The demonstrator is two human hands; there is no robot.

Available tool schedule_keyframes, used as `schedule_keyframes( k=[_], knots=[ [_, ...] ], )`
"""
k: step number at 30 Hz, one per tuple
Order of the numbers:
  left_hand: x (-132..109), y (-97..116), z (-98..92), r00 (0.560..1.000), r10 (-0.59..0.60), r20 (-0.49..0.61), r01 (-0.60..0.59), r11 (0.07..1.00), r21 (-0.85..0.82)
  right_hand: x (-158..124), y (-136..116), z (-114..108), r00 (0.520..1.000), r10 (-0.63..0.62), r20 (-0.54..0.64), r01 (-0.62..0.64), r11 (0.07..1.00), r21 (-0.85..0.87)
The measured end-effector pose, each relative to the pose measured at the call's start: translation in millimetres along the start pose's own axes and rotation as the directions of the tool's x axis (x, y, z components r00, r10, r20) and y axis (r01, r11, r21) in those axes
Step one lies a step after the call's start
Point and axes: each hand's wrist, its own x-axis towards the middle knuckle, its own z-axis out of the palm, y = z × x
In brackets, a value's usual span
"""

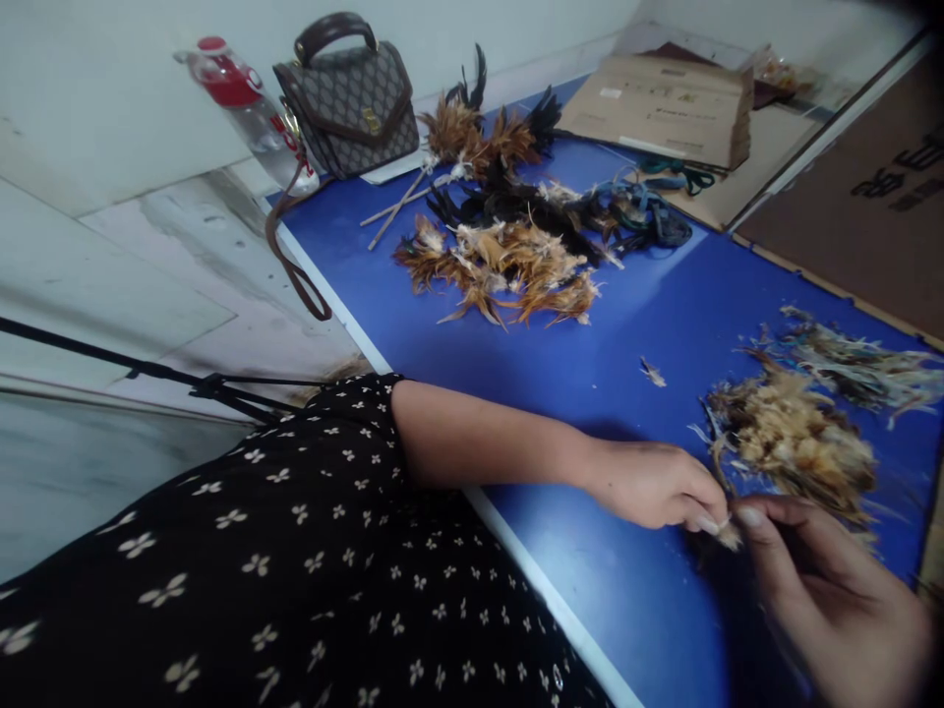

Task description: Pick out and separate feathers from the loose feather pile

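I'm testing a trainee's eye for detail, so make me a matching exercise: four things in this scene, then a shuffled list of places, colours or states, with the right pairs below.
Things
1. Bottle
2. Feather tuft
3. Handbag
4. Small loose feather

Places, colours or states
A. Patterned, with a dark handle on top
B. Lying by itself on the blue tabletop
C. Red cap and red label
D. Between the left hand and the right hand

Right pairs: 1-C, 2-D, 3-A, 4-B
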Motion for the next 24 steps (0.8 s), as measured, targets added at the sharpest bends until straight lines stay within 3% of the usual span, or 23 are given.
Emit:
schedule_keyframes(
  k=[5,10,13,16,18,20,22,24],
  knots=[
    [-2.2,-3.4,9.8,0.977,-0.202,-0.061,0.173,0.932,-0.319,-3.4,4.8,1.3,0.988,0.126,-0.089,-0.122,0.991,0.056],
    [-3.1,1.3,9.5,0.919,-0.377,-0.114,0.295,0.85,-0.436,-3.7,-1.4,7.7,0.988,0.145,-0.062,-0.137,0.985,0.108],
    [-3.9,3.6,9.9,0.879,-0.452,-0.154,0.334,0.812,-0.478,-2.1,-3.5,11.1,0.997,0.069,-0.025,-0.067,0.996,0.067],
    [-4.5,3.9,12.0,0.845,-0.489,-0.217,0.343,0.806,-0.483,1.9,-6.7,13.8,0.991,-0.132,-0.013,0.132,0.991,-0.029],
    [-4.6,3.7,11.3,0.824,-0.495,-0.276,0.366,0.837,-0.408,4.9,-10.9,16.0,0.971,-0.24,0.007,0.24,0.969,-0.056],
    [-4.6,3.5,7.5,0.824,-0.437,-0.362,0.375,0.898,-0.231,6.9,-16.5,18.2,0.951,-0.305,0.056,0.309,0.949,-0.061],
    [-4.6,3.4,1.6,0.871,-0.293,-0.394,0.328,0.944,0.022,7.1,-21.5,19.0,0.917,-0.385,0.108,0.395,0.914,-0.096],
    [-4.7,3.3,-3.8,0.946,-0.145,-0.289,0.222,0.941,0.256,5.9,-23.1,17.0,0.881,-0.448,0.152,0.469,0.871,-0.146]
  ],
)
